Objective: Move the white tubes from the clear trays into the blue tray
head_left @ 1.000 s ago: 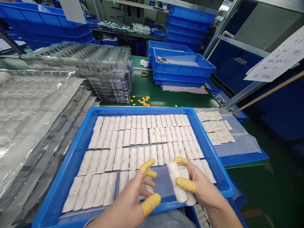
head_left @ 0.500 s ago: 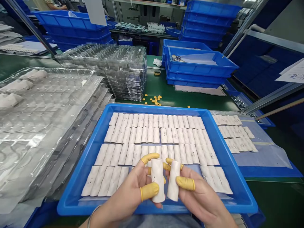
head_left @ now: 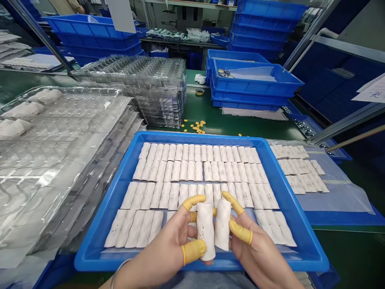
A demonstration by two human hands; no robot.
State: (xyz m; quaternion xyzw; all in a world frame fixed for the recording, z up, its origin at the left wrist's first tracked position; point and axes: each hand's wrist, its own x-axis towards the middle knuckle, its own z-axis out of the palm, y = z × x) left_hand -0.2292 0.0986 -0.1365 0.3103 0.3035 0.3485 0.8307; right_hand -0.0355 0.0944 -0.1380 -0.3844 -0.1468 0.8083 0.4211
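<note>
Both my hands are over the near side of a blue tray [head_left: 99,218], in which white wrapped rolls [head_left: 168,172] lie side by side in several rows. My left hand [head_left: 177,237], with yellow finger cots on its fingertips, grips one white wrapped roll [head_left: 205,233] upright; dark print shows on its side. In my right hand [head_left: 249,237], also with yellow finger cots, is a second white wrapped roll [head_left: 222,224], tilted slightly and close beside the first. The hands and held rolls hide part of the nearest rows.
Stacked clear plastic trays [head_left: 162,92] stand at the back left, with more clear trays [head_left: 60,156] at the left. Blue bins [head_left: 252,88] stand behind. Small yellow discs [head_left: 198,127] lie on the green table [head_left: 237,122]. More wrapped rolls [head_left: 303,166] lie at the right.
The left roll has turned, so more of its print faces me. My right index finger has lifted to the top of its roll and the thumb has shifted. Both hands moved slightly right.
</note>
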